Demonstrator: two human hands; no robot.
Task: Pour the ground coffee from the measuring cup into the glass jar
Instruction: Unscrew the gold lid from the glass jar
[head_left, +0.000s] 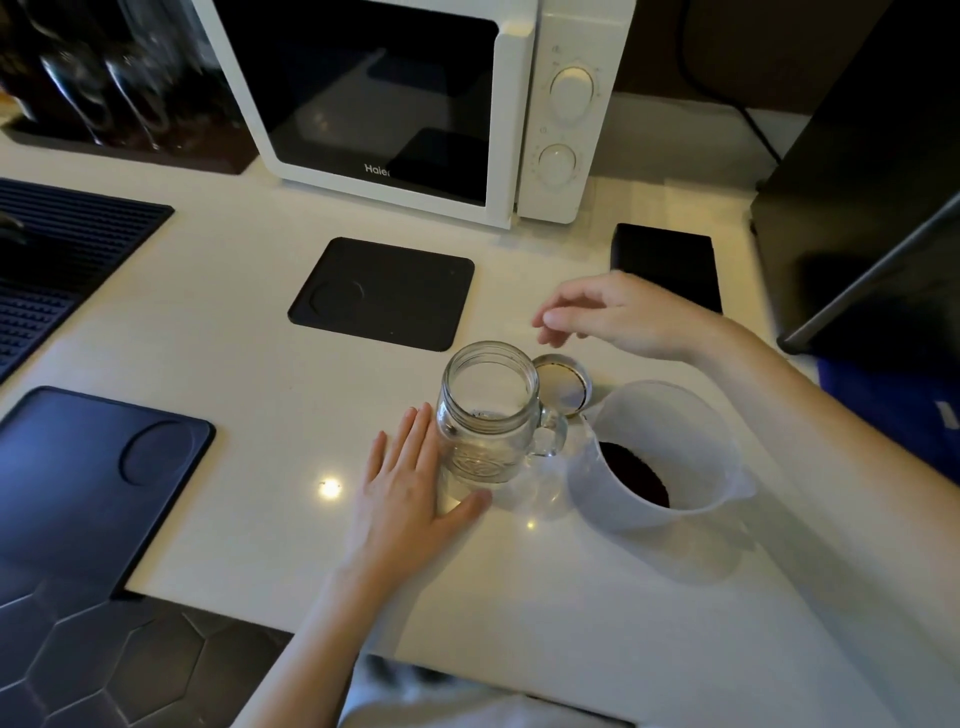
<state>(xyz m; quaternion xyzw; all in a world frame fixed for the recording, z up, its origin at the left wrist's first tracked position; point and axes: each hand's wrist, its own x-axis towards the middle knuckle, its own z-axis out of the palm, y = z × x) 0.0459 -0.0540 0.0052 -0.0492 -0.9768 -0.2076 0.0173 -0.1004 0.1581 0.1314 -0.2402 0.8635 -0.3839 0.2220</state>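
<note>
White bench in a kitchen, microwave at the back, black mat in front of it. Glass jar upright mid-bench, mouth up and open, handle toward the right; its lid lies flat just behind. Measuring cup upright just right of the jar, spout toward the right, ground coffee in the bottom. Left hand flat, fingers straight against the jar's left side. Right hand hovers above the lid, grip released, holding nothing.
</note>
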